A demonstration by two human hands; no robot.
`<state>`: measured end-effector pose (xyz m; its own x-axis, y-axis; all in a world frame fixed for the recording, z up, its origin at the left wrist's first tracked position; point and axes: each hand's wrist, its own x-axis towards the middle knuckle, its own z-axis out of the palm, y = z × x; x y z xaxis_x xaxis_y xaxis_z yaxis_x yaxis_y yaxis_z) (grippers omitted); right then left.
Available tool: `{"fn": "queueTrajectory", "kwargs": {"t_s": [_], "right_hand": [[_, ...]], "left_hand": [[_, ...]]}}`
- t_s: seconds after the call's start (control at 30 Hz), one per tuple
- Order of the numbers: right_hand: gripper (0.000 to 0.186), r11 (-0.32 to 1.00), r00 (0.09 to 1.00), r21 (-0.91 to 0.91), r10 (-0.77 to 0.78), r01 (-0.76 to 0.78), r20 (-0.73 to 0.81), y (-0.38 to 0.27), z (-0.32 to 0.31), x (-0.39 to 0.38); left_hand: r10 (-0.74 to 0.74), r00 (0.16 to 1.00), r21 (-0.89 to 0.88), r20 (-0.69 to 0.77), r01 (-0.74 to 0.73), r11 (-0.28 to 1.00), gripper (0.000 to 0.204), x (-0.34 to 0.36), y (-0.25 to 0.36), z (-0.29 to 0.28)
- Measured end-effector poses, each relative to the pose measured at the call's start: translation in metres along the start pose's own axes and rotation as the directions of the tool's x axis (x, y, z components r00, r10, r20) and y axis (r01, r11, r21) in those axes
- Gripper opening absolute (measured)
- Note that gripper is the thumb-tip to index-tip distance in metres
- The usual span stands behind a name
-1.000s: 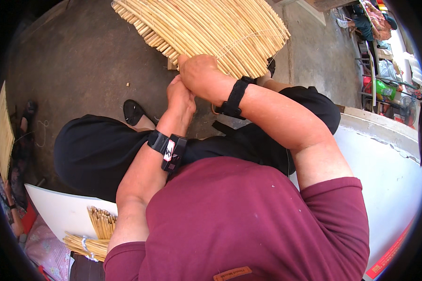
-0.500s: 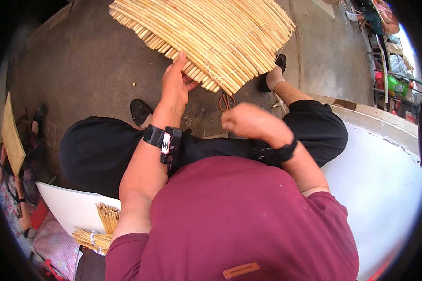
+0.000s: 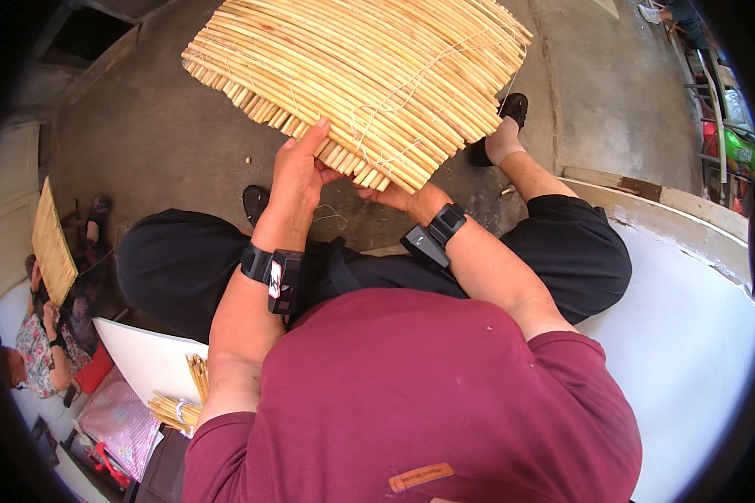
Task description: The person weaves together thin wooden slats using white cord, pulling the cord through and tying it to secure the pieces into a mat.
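Note:
A mat of thin yellow reed sticks [image 3: 352, 75], laid side by side and bound with thread, is held up in front of me at the top of the view. My left hand [image 3: 298, 172] grips its near edge, thumb on top and fingers beneath. At the near corner, my right hand [image 3: 403, 197] reaches under the mat, its fingers mostly hidden there. A loose pale thread [image 3: 394, 96] runs in loops across the upper face. Stick ends along the left edge lie uneven, in more than one layer.
Bundled sticks [image 3: 176, 411] lie on a white board [image 3: 130, 352] at lower left. Another person [image 3: 54, 352] sits at far left, holding a similar mat [image 3: 54, 243]. A white surface [image 3: 679, 318] lies to my right. Shelving with bags [image 3: 738, 151] stands at far right.
My right hand has moved from in front of my lap, up and left, to beneath the mat's near corner. The scissors on the floor are now out of sight. The mat has shifted slightly.

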<state>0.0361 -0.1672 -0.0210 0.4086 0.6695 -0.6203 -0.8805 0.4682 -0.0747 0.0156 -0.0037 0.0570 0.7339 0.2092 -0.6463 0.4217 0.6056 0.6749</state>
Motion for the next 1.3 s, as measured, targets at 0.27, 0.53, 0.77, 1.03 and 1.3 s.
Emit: {"fn": "queueTrajectory", "kwargs": {"t_s": [0.27,0.53,0.77,1.03,1.3], "right_hand": [[0.044,0.990,0.968,-0.078,-0.134,0.120,-0.214,0.008,0.026,-0.021],[0.039,0.836,0.998,0.545,0.061,-0.061,0.018,0.009,0.000,0.001],[0.036,0.891,0.940,-0.333,-0.340,0.309,-0.037,-0.001,0.015,-0.027],[0.034,0.961,0.951,-0.168,-0.248,0.218,-0.183,-0.018,0.002,-0.029],[0.039,0.722,0.890,-0.630,-0.443,0.286,-0.104,-0.002,-0.042,0.005]], "left_hand": [[-0.200,0.980,0.090,-0.005,0.200,0.976,0.042,0.000,0.001,-0.015],[-0.167,0.985,-0.014,0.043,0.168,0.986,0.038,0.000,-0.009,-0.009],[-0.162,0.985,-0.047,0.054,0.165,0.985,0.044,0.000,-0.010,-0.011],[-0.054,0.998,-0.137,0.039,0.059,0.989,0.042,0.000,-0.010,0.000],[0.020,0.999,-0.141,0.045,-0.014,0.990,0.046,0.004,-0.011,0.000]]}}
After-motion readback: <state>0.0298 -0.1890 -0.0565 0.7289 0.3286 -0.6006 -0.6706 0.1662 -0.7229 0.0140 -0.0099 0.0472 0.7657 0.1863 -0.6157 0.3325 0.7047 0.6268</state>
